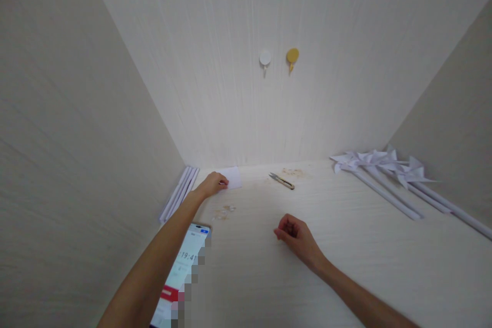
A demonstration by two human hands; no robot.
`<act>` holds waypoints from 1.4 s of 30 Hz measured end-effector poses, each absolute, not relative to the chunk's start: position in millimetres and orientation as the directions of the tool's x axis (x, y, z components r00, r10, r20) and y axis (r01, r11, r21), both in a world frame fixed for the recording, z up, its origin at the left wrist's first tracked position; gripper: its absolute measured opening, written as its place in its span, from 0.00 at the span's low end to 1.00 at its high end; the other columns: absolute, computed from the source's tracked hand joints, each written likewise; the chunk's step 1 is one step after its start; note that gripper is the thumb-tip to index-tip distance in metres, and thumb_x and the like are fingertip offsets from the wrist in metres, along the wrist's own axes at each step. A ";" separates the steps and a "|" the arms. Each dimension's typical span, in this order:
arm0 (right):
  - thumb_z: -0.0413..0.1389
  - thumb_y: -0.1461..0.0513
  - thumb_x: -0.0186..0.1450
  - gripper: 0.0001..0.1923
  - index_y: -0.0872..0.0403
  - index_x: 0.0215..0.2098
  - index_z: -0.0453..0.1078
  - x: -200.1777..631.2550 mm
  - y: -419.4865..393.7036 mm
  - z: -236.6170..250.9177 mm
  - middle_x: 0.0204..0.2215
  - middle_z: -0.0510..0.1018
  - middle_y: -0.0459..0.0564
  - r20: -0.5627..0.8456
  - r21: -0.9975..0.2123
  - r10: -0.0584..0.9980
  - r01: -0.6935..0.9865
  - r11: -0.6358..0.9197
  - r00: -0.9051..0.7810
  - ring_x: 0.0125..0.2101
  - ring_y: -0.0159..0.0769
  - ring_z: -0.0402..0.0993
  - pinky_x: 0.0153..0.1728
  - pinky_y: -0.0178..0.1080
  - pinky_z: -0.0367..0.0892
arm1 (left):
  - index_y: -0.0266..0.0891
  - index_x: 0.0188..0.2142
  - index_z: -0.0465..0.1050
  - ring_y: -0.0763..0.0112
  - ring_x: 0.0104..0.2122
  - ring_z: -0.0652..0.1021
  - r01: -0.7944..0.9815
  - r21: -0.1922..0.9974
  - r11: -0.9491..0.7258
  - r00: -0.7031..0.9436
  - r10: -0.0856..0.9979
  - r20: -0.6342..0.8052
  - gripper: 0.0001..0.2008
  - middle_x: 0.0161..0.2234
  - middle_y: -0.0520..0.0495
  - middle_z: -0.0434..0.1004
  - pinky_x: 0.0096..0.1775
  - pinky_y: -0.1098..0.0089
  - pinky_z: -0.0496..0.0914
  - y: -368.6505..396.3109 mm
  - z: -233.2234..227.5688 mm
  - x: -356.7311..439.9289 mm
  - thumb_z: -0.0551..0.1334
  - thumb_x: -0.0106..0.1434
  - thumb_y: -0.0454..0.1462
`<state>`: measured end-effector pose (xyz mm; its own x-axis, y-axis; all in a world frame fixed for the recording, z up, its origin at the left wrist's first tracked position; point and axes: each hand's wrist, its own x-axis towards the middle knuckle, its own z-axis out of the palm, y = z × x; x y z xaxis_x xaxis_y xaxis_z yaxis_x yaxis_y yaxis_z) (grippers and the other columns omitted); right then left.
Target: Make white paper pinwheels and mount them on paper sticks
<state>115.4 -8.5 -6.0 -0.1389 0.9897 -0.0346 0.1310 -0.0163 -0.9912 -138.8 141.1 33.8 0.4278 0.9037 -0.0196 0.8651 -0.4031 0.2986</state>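
A white paper square point(234, 176) is lying by the back wall point(230, 113), the left hand point(213, 184) reaching over it; whether its fingers are pinching the sheet, I cannot tell. The right hand point(298, 240) is holding its fingers curled to the thumb. Thread snips point(282, 181) are resting between square and paper pinwheels point(369, 159), with rolled paper sticks point(180, 193) and a smartphone point(187, 260) lying left.

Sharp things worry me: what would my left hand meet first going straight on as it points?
First the white paper, right by the left hand; beyond that, the snips seem next in line, though depth is hard to judge.
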 end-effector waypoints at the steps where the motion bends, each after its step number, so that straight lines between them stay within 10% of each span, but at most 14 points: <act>1: 0.55 0.58 0.49 0.10 0.54 0.18 0.58 115.4 -8.7 -5.4 0.13 0.61 0.40 -0.034 -0.991 0.990 0.135 -0.015 -0.139 0.16 0.25 0.53 0.18 0.31 0.48 | 0.35 0.29 0.76 0.68 0.33 0.76 0.866 0.296 -0.403 0.427 0.904 -0.019 0.07 0.33 0.44 0.78 0.36 0.74 0.65 141.3 33.3 -138.8 0.60 0.50 0.33; 42: 0.56 0.57 0.49 0.11 0.54 0.18 0.58 114.8 -7.9 -6.5 0.13 0.61 0.39 -0.030 -0.993 0.989 0.118 -0.012 -0.147 0.16 0.25 0.53 0.17 0.31 0.49 | 0.35 0.22 0.74 0.70 0.28 0.74 0.846 0.270 -0.460 0.480 0.877 -0.009 0.07 0.24 0.48 0.77 0.31 0.75 0.63 131.9 42.0 -134.4 0.58 0.51 0.33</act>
